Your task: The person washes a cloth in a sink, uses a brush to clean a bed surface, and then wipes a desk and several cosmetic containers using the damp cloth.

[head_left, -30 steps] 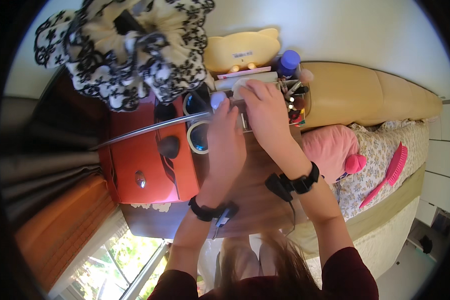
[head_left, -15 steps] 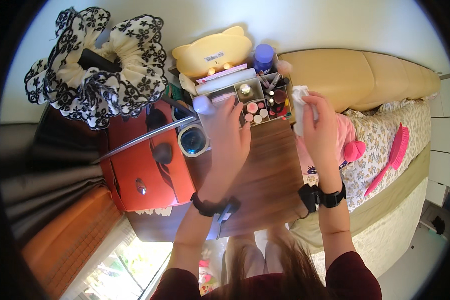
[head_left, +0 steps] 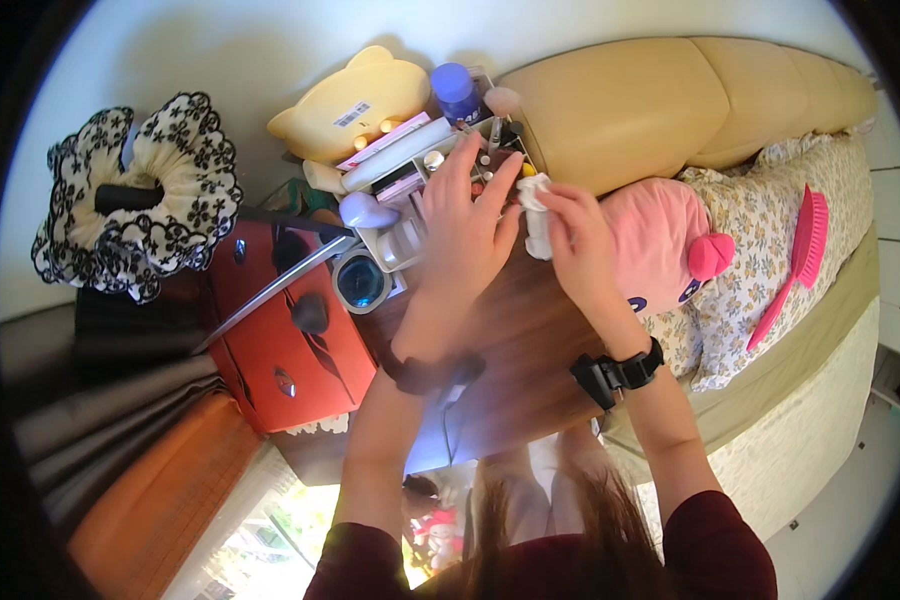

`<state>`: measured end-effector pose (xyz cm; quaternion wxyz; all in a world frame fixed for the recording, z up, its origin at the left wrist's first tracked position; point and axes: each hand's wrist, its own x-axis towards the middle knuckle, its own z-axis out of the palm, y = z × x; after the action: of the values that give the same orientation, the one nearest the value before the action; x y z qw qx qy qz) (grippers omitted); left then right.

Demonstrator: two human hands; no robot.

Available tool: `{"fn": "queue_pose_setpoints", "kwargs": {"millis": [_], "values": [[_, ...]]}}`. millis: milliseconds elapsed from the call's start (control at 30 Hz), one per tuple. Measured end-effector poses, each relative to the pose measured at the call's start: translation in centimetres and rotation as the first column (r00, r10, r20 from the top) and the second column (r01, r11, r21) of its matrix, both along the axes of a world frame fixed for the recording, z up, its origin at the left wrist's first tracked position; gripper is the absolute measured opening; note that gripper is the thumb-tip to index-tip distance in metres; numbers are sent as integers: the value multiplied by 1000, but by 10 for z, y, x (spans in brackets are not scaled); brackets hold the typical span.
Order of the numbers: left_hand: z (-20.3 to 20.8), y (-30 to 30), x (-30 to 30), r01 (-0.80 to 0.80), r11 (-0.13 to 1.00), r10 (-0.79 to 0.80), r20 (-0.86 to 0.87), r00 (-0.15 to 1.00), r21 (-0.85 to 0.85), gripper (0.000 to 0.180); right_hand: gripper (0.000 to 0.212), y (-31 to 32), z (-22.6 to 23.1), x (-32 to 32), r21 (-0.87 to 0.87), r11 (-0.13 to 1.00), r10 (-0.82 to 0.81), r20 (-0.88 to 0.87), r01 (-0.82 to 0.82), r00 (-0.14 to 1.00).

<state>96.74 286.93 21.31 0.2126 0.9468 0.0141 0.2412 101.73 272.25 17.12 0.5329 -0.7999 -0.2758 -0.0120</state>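
Note:
My left hand [head_left: 470, 215] is over the front of the cosmetics organizer [head_left: 382, 262], its fingers spread and holding nothing. It is slightly blurred and hides much of the organizer's middle and the small pots there. Just to the right, my right hand [head_left: 582, 245] pinches a crumpled white tissue [head_left: 536, 220] at the organizer's right front corner. In the organizer's compartments stand a fluffy makeup brush [head_left: 502, 101], small bottles and a white tube [head_left: 400, 155]. A lavender rounded object [head_left: 367, 210] lies at its left side.
Left of the organizer are a round blue-topped container [head_left: 362, 282] and a red case [head_left: 300, 370] with a black brush head. Behind stand a yellow cat-shaped panel [head_left: 358, 100] and a blue jar [head_left: 455, 95]. A pink plush [head_left: 655, 235] and pink hairbrush [head_left: 805, 245] lie on the bed.
My right hand has brought the tissue left, from beside the organizer to its right front corner. My left hand has opened wider and shifted right across the organizer. The view has turned somewhat.

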Motion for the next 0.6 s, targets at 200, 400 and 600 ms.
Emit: {"fn": "queue_pose_setpoints", "kwargs": {"millis": [200,400,600], "values": [[-15,4,17,63,975,-42,-104,994,213,39,23,-26,-27,-7,185,916,-309,-242,356,920],[-24,8,23,66,971,-30,-157,987,229,41,28,26,-65,-31,136,900,-330,-412,415,850],[-23,11,20,93,979,-56,-198,979,180,41,29,58,-58,-60,143,925,-317,-223,352,922]]}}
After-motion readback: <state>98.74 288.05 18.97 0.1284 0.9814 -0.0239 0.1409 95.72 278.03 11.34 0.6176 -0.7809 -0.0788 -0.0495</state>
